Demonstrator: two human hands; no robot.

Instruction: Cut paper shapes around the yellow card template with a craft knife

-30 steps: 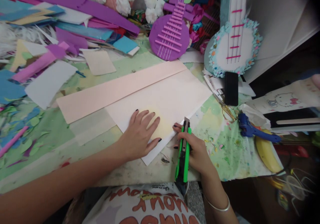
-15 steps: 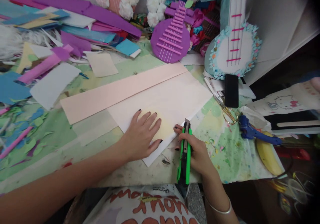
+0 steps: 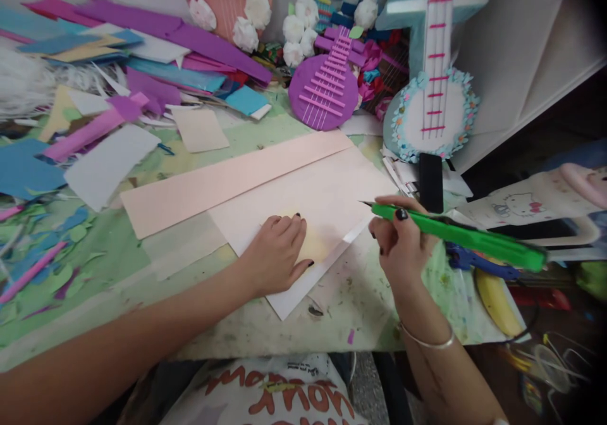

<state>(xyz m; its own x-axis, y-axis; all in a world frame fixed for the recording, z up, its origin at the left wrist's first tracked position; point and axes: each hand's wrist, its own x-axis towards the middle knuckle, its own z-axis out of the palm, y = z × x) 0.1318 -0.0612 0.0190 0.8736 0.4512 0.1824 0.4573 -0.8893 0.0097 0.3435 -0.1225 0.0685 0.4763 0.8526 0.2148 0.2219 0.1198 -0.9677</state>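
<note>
My left hand lies on a pale cream sheet, fingers together and bent at the knuckles, thumb apart, holding nothing. My right hand is raised beside the sheet's right edge, its fingers wrapped round a green utility knife. The knife slants across the hand, its thin blade tip pointing left over the sheet, its butt end to the right. A light pink strip lies along the sheet's far edge. A white edge shows along the sheet's near right side.
A purple paper lute and a pale blue one stand at the back. Scissors, mostly hidden, lie near a black phone. A blue glue gun and a banana are at right. Coloured scraps cover the left.
My right hand has moved right and up off the sheet's edge, swinging the utility knife from upright to slanting right. My left hand's fingers have drawn in and bent. The view has shifted slightly.
</note>
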